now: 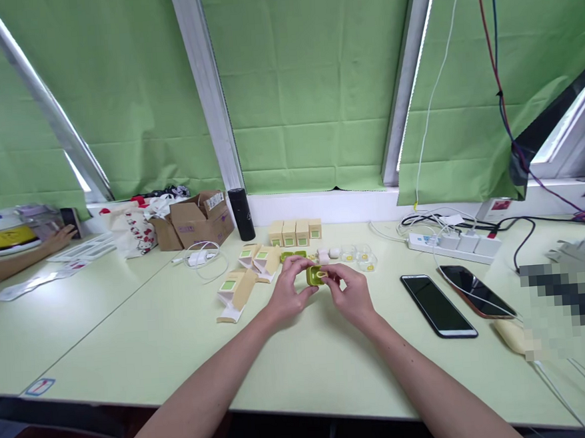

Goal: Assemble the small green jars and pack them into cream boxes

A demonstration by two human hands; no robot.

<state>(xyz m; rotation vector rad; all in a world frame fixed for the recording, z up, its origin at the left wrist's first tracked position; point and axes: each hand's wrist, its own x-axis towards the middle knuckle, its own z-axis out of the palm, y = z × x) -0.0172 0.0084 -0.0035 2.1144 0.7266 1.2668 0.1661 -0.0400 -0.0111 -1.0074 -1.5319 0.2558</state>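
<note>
My left hand (291, 291) grips a small olive-green case (314, 276) by its side, a little above the table. At the case's right side, my right hand (350, 292) pinches a small pale ring-shaped piece (322, 274); its exact kind is too small to tell. Just behind my hands lies another green case (293, 254), partly covered by my fingers. Small white and pinkish pieces (324, 255) stand beside it, then clear round containers (364, 261) with yellow spots. Opened cardboard boxes (237, 286) with green labels lie left of my left hand.
Several closed small boxes (296, 233) stand in a row at the back, near a black bottle (241, 214) and a brown carton (202, 220). Two phones (439, 305) and a power strip (455, 246) with cables are on the right. Another person's hand (59, 239) shows far left.
</note>
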